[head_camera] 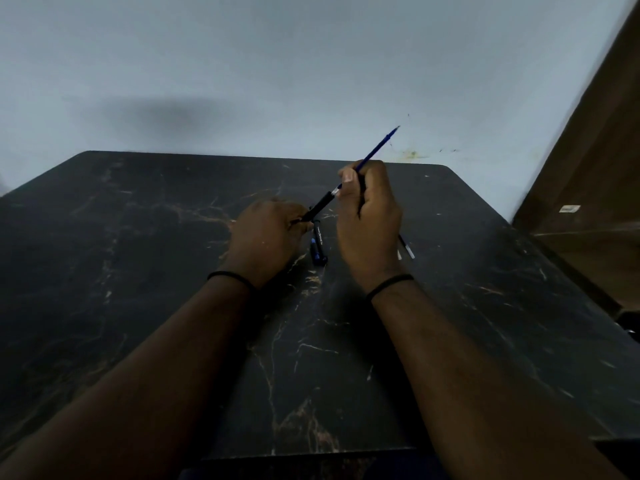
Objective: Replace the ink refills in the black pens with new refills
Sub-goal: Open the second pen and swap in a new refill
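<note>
1. Thin blue plastic ink refill [375, 150] sits slanted in the air above the table, tip end pointing up & away to the right, lower end meeting the mouth of the black plastic pen barrel [320, 206]. Pale section of refill shows right at the barrel mouth.
2. My right hand [367, 220] has fingers curled round the refill's mid part, thumb pressed beside it, so I'm gripping it.
3. My left hand [268, 237] grips the barrel's lower end w/ curled fingers; barrel slants up-right toward the refill.
4. Second black pen w/ white print and a blue bit [318, 245] lies flat on the table betw. my two hands, just under the held barrel.
5. Two thin pale-ended sticks, prob. more refills [407, 249], lie on the table just right of my right hand, partly hidden by it.
6. Thin black bands on both wrists: left wristband [230, 277], right wristband [389, 284].
7. All on a black marble-look tabletop w/ tan veins [156, 237], pushed to a pale grey-blue wall [242, 64]. Brown wooden panel [588, 168] at far right.
</note>
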The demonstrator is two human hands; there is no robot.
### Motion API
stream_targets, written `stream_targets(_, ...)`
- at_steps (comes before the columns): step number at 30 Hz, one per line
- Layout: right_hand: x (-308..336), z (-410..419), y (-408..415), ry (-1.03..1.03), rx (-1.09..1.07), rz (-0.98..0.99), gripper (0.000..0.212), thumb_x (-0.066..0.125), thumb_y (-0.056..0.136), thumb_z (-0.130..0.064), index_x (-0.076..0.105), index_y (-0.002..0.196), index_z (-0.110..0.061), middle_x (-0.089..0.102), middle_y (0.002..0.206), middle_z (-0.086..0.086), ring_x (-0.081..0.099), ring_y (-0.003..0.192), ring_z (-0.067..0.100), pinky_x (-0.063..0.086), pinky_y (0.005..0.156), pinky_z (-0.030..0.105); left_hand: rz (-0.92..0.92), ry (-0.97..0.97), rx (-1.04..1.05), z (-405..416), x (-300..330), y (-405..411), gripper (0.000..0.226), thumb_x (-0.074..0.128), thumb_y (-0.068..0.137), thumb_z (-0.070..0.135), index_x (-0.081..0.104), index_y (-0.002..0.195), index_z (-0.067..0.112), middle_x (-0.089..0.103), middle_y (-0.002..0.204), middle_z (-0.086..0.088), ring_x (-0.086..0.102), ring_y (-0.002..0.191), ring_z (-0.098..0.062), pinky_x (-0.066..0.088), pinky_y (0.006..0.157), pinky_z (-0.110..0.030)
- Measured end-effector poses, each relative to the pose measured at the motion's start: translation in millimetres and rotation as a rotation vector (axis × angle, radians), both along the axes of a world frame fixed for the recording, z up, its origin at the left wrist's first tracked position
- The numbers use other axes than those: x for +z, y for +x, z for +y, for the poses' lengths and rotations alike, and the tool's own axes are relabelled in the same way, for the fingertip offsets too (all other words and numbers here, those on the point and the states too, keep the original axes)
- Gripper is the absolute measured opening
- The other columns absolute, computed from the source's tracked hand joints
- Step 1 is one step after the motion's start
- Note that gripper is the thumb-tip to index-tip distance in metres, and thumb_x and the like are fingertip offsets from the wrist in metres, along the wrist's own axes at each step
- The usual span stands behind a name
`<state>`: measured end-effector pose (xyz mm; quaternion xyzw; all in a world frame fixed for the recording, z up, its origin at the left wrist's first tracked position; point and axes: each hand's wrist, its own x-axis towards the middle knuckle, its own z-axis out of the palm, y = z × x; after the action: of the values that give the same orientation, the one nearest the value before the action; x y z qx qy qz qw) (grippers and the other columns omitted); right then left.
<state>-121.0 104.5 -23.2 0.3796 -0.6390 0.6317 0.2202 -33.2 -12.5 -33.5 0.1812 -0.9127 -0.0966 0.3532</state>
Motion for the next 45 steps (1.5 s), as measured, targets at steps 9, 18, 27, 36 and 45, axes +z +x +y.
stream_targets(9,-1.2,-1.3,-1.8,0.045,0.003,0.003,0.017,0.058,0.099,-0.031,0.066,0.095,-0.017,0.048,0.076,-0.020,0.051,0.077,0.008,0.039,0.071,0.015,0.100,0.097,-0.024,3.4,-0.7,0.0,0.018,0.069,0.084,0.036,0.076,0.088,0.019,0.073,0.082,-0.001,0.065,0.075,-0.021,0.053,0.067,-0.039)
stream_targets(18,-8.7,-2.0,-5.3,0.189,0.000,-0.059,0.018,0.056,0.100,-0.023,0.065,0.089,-0.013,0.055,0.075,-0.012,0.056,0.072,0.015,0.052,0.068,0.037,0.368,0.434,0.116,-10.1,1.5,5.0,0.019,0.069,0.089,0.029,0.069,0.105,0.020,0.060,0.072,0.012,0.058,0.065,-0.004,0.055,0.062,-0.029)
stream_targets(27,-16.5,-4.8,-12.5,0.738,-0.004,-0.024,0.010,0.071,0.090,-0.026,0.079,0.094,-0.020,0.075,0.094,0.003,0.069,0.086,0.019,0.057,0.080,0.034,0.376,0.384,0.132,-14.9,-0.3,7.9,0.021,0.067,0.090,0.029,0.068,0.110,0.022,0.060,0.069,0.010,0.061,0.066,-0.011,0.055,0.064,-0.032)
stream_targets(36,-9.1,-2.0,-6.5,0.841,-0.018,-0.053,0.022,0.078,0.084,-0.039,0.078,0.099,-0.023,0.074,0.095,0.002,0.067,0.089,0.020,0.049,0.074,0.027,0.355,0.395,0.111,-13.7,-1.7,7.1,0.021,0.068,0.090,0.029,0.068,0.110,0.023,0.061,0.068,0.010,0.061,0.066,-0.009,0.052,0.063,-0.028)
stream_targets(45,-9.1,-9.0,5.7,1.043,-0.060,0.053,0.037,0.073,0.084,-0.052,0.078,0.093,-0.017,0.072,0.088,0.005,0.068,0.084,0.023,0.052,0.072,0.031,0.327,0.365,0.116,-11.5,-1.8,6.6,0.021,0.068,0.090,0.027,0.068,0.110,0.022,0.059,0.066,0.011,0.056,0.062,-0.005,0.048,0.061,-0.024)
